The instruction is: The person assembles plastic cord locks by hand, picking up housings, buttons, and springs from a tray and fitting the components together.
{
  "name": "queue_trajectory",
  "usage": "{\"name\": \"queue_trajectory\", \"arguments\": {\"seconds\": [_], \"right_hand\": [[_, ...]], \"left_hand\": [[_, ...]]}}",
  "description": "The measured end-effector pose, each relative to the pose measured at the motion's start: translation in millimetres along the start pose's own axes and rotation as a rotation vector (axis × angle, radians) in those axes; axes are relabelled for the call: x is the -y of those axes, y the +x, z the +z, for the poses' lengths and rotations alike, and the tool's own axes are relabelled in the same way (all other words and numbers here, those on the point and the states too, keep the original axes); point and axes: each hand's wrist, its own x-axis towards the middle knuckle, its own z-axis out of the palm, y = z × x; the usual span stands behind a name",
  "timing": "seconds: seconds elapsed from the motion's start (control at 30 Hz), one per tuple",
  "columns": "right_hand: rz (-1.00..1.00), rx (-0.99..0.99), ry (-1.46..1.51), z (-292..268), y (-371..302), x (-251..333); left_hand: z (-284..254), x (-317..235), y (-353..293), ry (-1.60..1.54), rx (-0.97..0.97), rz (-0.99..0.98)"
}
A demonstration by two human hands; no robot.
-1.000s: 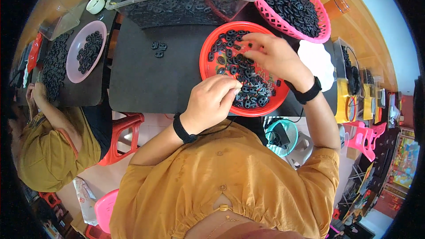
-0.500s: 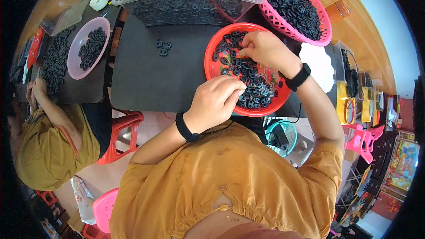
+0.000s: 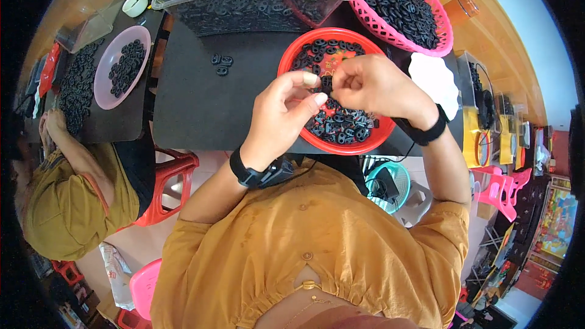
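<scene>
Centre of the frame, above the red bowl (image 3: 292,61): the left hand (image 3: 281,114) and right hand (image 3: 373,86) meet, fingertips pinched shut on one small black rubber ring (image 3: 326,83). The ring appears light, soft and flexible; grip it at its rim. Both wrists are raised and bent inward over the dark desk (image 3: 201,109).
</scene>
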Motion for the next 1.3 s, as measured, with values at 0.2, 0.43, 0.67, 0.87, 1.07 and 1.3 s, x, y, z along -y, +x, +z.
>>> {"name": "queue_trajectory", "arguments": {"seconds": [0.2,0.43,0.67,0.87,1.07,1.3], "right_hand": [[0.016,-0.038,0.028,-4,-20,11],[0.061,-0.134,-0.265,-17,-44,-36],[0.114,-0.005,-0.341,1,-52,-54],[0.193,0.068,-0.394,5,-43,-52],[0.243,-0.102,-0.226,-1,-44,-49],[0.159,-0.307,-0.147,0,-45,-54]], "left_hand": [[8,-14,6,-0.129,0.198,-0.091],[4,-14,12,-0.009,0.206,-0.069],[8,-12,12,-0.116,0.216,-0.213],[9,-12,13,-0.119,0.202,-0.257],[5,-11,12,-0.138,0.191,-0.253],[2,-14,12,-0.130,0.214,-0.254]]}}
